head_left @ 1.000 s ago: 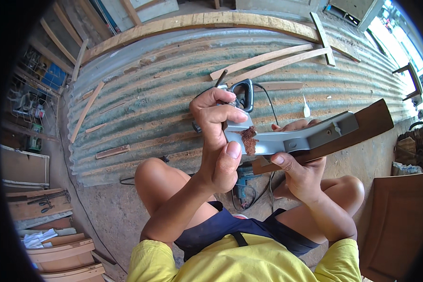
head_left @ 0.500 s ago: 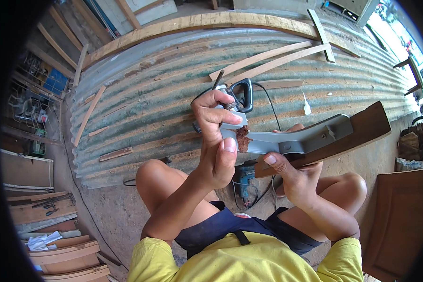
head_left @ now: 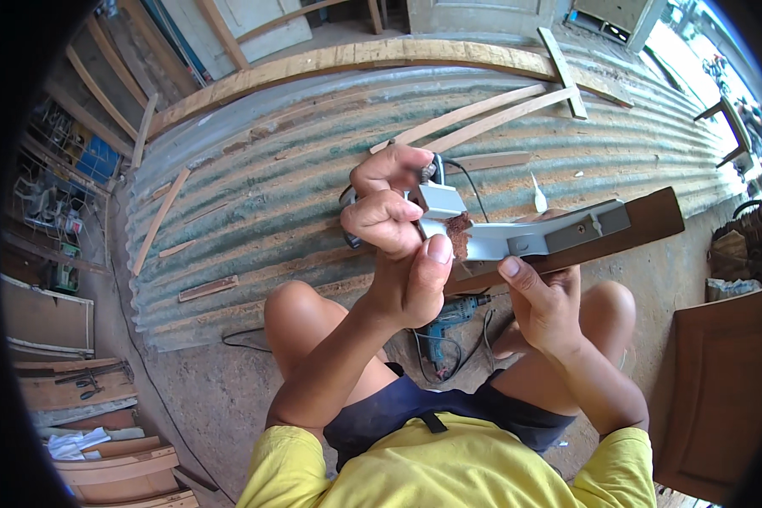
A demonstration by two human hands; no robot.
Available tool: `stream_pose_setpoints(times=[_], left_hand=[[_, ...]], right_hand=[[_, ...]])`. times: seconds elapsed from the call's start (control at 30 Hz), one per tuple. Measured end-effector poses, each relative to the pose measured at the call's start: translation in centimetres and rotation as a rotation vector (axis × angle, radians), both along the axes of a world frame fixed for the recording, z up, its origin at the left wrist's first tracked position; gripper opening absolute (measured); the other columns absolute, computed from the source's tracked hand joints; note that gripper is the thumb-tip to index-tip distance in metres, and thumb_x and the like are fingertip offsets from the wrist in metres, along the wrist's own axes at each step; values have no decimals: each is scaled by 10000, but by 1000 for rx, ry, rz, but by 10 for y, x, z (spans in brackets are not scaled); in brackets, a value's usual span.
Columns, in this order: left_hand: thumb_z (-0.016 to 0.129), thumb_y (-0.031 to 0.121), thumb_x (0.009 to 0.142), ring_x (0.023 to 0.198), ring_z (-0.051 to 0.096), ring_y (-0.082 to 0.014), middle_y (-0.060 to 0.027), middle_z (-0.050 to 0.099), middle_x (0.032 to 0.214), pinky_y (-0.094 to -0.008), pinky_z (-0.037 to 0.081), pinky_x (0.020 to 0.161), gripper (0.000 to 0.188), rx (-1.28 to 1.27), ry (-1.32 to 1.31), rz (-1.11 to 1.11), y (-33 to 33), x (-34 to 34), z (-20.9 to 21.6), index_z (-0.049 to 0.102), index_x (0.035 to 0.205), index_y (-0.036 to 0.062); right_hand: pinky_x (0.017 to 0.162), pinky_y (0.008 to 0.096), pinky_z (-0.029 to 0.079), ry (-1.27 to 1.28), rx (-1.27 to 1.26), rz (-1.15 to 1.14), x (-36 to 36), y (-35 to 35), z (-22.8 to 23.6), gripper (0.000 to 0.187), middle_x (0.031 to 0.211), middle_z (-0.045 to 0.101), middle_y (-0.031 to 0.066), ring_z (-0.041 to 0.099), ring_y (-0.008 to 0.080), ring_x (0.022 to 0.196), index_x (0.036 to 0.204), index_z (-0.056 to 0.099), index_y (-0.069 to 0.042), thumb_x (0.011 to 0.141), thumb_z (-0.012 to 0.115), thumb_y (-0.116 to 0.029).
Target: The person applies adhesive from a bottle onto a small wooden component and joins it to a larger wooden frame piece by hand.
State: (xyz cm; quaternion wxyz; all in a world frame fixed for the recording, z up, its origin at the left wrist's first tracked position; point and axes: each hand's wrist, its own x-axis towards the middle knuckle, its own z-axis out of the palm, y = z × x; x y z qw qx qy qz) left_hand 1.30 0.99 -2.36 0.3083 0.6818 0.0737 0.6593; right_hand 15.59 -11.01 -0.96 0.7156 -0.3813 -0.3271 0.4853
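Observation:
In front of me I hold up a grey metal bracket (head_left: 529, 245), screwed along a dark brown wooden board (head_left: 643, 227). My left hand (head_left: 402, 237) grips the bracket's left end, its thumb below a small grey block (head_left: 440, 201) and its fingers curled above and behind. Reddish-brown sawdust (head_left: 459, 235) is caked beside that block. My right hand (head_left: 546, 300) holds the board's near edge, thumb on the front and fingers underneath. Behind my left hand, a corded power tool (head_left: 350, 212) is mostly hidden.
On the floor between my legs lies a teal corded drill (head_left: 449, 323). Corrugated sheeting (head_left: 254, 229) with sawdust and wood strips (head_left: 457, 114) spreads ahead. A long beam (head_left: 356, 57) lies across its far side. A brown panel (head_left: 720, 389) stands at right; wood pieces (head_left: 114, 466) are stacked left.
The left hand and the bracket's left end have shifted right. The board's right end has moved slightly left, and its near left end has risen, uncovering more of the drill. Both hands keep their hold.

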Motion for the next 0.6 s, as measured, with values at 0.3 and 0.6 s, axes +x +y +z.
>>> stream_pose_setpoints(times=[0.3, 0.6], left_hand=[[591, 313, 1029, 1338, 467, -407, -407, 377, 1518, -514, 389, 1082, 376, 284, 71, -80, -14, 33, 37, 366, 1274, 137], [740, 312, 932, 1516, 338, -504, -349, 364, 1607, -591, 249, 1234, 759, 338, 239, -35, -34, 14, 39, 368, 1561, 108]], right_hand=[[1003, 357, 484, 312, 89, -162, -1, -28, 9, 534, 1126, 609, 59, 612, 203, 1121, 1283, 471, -71, 865, 774, 64], [1055, 445, 474, 315, 138, -212, -8, -37, 11, 580, 1187, 624, 123, 619, 262, 1164, 1302, 470, -52, 832, 805, -4]])
